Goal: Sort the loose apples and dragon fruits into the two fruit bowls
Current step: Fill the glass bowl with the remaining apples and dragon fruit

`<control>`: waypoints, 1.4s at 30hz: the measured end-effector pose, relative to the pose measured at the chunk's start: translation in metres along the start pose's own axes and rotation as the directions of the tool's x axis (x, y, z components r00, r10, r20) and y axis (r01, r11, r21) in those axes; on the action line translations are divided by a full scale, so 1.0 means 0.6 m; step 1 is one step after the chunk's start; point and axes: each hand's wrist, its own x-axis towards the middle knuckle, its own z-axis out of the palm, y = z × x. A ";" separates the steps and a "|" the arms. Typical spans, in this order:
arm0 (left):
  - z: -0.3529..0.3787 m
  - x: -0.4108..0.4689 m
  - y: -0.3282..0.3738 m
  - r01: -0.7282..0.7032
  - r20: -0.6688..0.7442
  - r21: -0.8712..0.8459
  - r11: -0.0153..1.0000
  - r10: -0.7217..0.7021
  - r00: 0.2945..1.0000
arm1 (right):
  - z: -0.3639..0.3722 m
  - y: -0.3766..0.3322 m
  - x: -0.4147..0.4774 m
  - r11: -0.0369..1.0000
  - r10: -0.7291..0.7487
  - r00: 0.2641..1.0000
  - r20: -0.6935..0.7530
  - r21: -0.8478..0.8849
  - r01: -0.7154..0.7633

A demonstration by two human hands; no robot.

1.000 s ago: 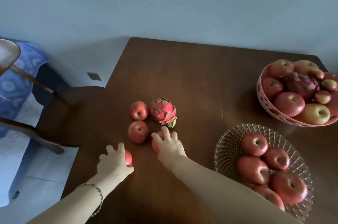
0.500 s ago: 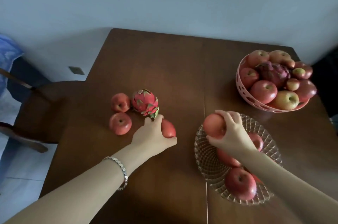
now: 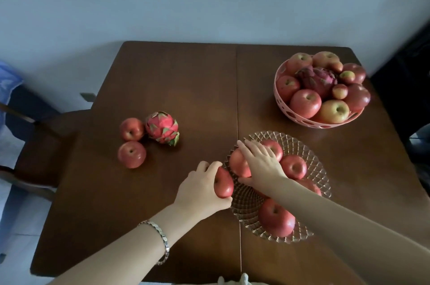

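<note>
Apples first: my right hand (image 3: 260, 166) is curled over a red apple (image 3: 237, 163) at the left rim of the clear cut-glass bowl (image 3: 309, 163), and my left hand (image 3: 202, 189) grips a second red apple (image 3: 224, 183) just outside that rim. Several apples already sit in the glass bowl, so I'd call us well along. Left to do: two loose red apples (image 3: 131, 128) (image 3: 132, 154) and one pink, green-tipped dragon fruit (image 3: 162, 127) clustered at the table's left. Far right, the pink perforated bowl (image 3: 282, 108) holds apples around a darker dragon fruit (image 3: 317, 80). No labels or writing readable anywhere.
</note>
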 end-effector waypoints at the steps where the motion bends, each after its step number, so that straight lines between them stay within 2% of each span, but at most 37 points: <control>1: 0.007 -0.001 0.011 -0.025 0.005 0.032 0.999 0.025 1.000 | -0.004 0.003 -0.007 0.998 0.024 1.000 -0.020 0.050 -0.023; 4: 0.028 -0.003 0.043 -0.098 0.026 0.137 0.986 0.095 0.995 | -0.016 0.026 -0.041 0.980 0.135 0.987 -0.085 0.156 -0.120; 7: 0.051 0.000 0.073 -0.118 0.064 0.189 0.975 0.108 0.992 | -0.012 0.048 -0.079 0.975 0.198 0.980 0.026 0.095 -0.200; 10: 0.070 0.005 0.085 -0.090 0.110 0.172 0.981 0.071 0.991 | 0.012 0.048 -0.088 0.977 0.207 0.974 0.092 0.042 -0.211; 15: 0.083 0.009 0.090 -0.044 0.120 0.229 0.972 0.017 0.993 | 0.024 0.048 -0.073 0.963 0.258 0.964 0.058 0.065 -0.262; 22: 0.093 0.015 0.097 -0.042 0.095 0.349 0.936 0.010 0.995 | 0.018 0.060 -0.064 0.966 0.260 0.964 0.055 -0.011 -0.260; 31: 0.118 0.019 0.105 -0.049 0.109 0.293 0.955 0.018 0.994 | 0.014 0.085 -0.093 0.954 0.183 0.980 0.079 0.227 -0.196; 33: 0.118 0.018 0.104 -0.041 0.112 0.271 0.962 0.011 0.994 | 0.004 0.092 -0.110 0.949 0.174 0.984 0.037 0.261 -0.178; 37: 0.116 0.012 0.101 -0.071 0.113 0.283 0.957 0.040 0.993 | -0.003 0.100 -0.165 0.973 0.075 0.997 -0.009 0.219 -0.072; 40: 0.111 0.010 0.101 -0.122 0.119 0.295 0.948 0.090 0.989 | 0.020 0.100 -0.191 0.998 -0.056 0.998 0.030 0.028 0.055; 42: 0.108 0.009 0.101 -0.139 0.114 0.293 0.946 0.109 0.987 | 0.033 0.103 -0.194 0.997 -0.050 0.999 0.011 -0.059 0.051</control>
